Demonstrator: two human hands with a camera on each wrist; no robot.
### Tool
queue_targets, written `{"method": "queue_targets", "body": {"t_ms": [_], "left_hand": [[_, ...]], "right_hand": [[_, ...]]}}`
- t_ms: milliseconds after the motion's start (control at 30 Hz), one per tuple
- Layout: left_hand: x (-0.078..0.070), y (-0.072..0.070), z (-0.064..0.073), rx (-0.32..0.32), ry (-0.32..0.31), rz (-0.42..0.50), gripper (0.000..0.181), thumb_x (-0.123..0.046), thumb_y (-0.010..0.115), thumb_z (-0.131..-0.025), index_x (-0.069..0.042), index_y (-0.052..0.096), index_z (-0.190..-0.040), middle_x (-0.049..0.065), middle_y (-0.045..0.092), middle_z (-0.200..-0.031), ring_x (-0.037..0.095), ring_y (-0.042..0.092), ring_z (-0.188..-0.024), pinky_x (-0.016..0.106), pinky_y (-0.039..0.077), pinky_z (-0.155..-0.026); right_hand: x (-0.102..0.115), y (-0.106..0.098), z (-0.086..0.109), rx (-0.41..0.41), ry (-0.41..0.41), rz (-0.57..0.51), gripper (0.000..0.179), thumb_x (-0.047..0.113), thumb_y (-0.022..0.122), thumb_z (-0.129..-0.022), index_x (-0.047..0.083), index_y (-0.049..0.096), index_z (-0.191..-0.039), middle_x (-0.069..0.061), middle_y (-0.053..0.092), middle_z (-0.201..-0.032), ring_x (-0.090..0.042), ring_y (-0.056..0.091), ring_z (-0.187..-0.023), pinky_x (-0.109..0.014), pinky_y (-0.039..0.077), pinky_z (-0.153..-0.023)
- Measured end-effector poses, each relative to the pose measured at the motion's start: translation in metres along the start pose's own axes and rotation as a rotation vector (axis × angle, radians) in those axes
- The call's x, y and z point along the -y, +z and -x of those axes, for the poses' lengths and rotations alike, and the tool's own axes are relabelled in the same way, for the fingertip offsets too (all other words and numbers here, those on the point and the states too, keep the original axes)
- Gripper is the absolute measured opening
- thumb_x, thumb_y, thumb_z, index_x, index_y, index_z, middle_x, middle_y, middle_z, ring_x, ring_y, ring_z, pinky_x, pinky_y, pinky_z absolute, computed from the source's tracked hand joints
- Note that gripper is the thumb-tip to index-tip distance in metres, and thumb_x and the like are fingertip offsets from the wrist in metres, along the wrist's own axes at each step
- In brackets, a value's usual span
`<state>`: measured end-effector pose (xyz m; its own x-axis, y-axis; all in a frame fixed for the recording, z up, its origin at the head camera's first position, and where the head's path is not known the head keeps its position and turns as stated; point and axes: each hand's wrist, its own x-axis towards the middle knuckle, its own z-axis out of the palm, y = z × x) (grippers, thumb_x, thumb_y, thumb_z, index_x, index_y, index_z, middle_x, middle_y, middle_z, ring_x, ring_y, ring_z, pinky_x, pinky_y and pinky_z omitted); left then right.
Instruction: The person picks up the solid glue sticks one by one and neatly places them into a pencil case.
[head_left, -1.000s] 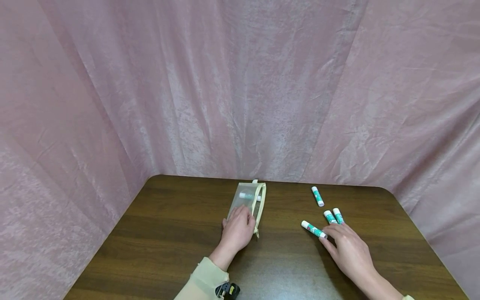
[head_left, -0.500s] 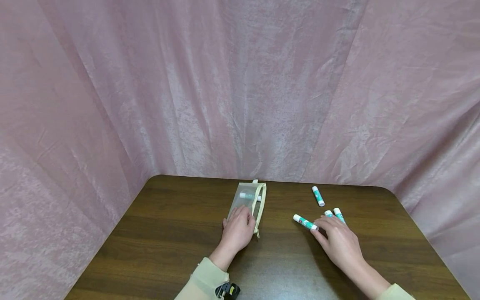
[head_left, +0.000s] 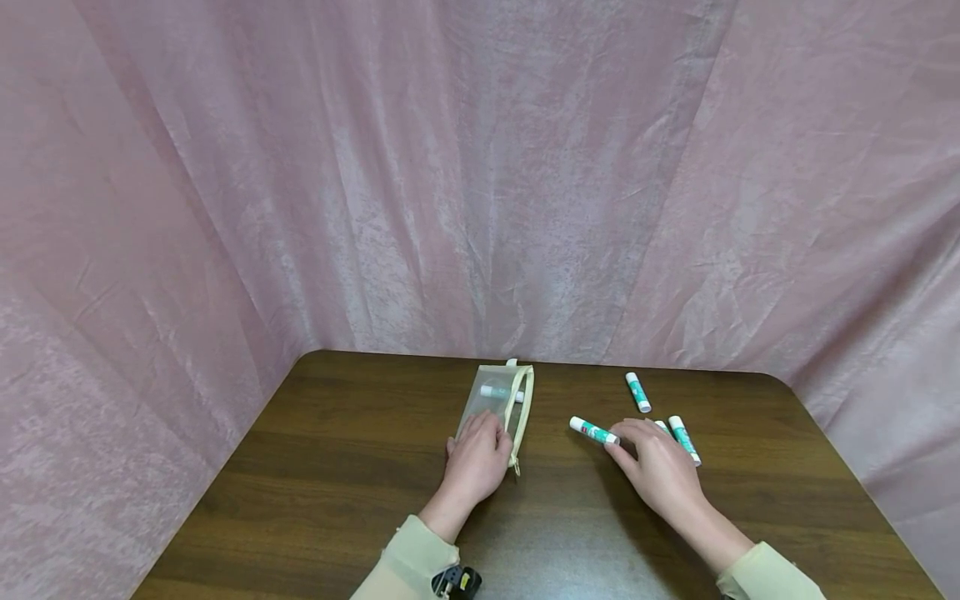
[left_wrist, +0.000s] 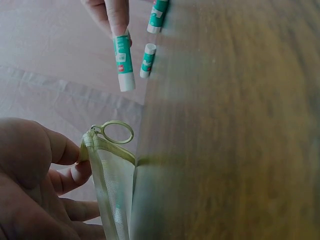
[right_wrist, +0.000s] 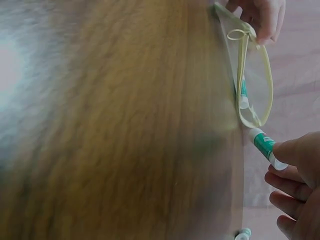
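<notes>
My left hand [head_left: 475,458] was clamped on a translucent zip pouch [head_left: 527,406], thumb and finger pinching the edge near its ring zip pull [left_wrist: 133,133]. The pouch was around the middle of the wooden table [head_left: 330,433], reaching toward the far edge. Its pale yellow zip side faced right, with the mouth gaping. Inside, toward the far end, one white-and-green glue stick [head_left: 496,391] showed through the clear wall, lying crosswise.

My right hand [head_left: 660,471] was clamped on a second glue stick [head_left: 593,430], thumb and fingers pinching its right end. I had it raised off the table, to the right of the pouch and apart from it, with the free white end pointing left toward the mouth.

Three more lay on the tabletop to the right: a far glue stick [head_left: 638,392] on its own, a right-hand glue stick [head_left: 685,441] just beyond my knuckles, and a partly hidden glue stick [head_left: 662,427] between that one and my hand. I wore pale green sleeves [head_left: 416,546], with a black device [head_left: 456,581] at my left wrist. Pinkish curtains [head_left: 480,183] hung behind the table.
</notes>
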<state>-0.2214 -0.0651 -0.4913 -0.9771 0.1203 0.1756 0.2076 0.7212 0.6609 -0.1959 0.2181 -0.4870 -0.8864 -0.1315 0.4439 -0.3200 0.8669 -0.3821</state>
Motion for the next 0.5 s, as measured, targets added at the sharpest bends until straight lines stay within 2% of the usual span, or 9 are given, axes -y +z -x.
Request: {"method": "queue_targets", "body": {"t_ms": [233,500], "left_hand": [[0.001,0.000,0.000,0.002,0.009,-0.005,0.026,-0.013,0.055,-0.109,-0.015,0.052,-0.083,0.029,0.057,-0.156,0.057,0.044,-0.150,0.091,0.028,-0.109],[0.002,0.000,0.000,0.004,0.007,-0.009,0.026,-0.014,0.056,-0.109,-0.016,0.053,-0.083,0.028,0.058,-0.156,0.057,0.044,-0.151,0.091,0.028,-0.109]], "right_hand": [[0.004,0.005,-0.009,0.014,0.009,-0.012,0.013,0.017,0.085,-0.099,0.012,0.082,-0.110,-0.007,0.079,-0.120,-0.033,0.074,-0.113,-0.052,0.060,-0.084],[0.010,0.014,-0.021,0.028,0.008,-0.029,0.012,0.016,0.085,-0.098,0.011,0.082,-0.109,-0.008,0.079,-0.117,-0.034,0.074,-0.112,-0.053,0.061,-0.082]]}}
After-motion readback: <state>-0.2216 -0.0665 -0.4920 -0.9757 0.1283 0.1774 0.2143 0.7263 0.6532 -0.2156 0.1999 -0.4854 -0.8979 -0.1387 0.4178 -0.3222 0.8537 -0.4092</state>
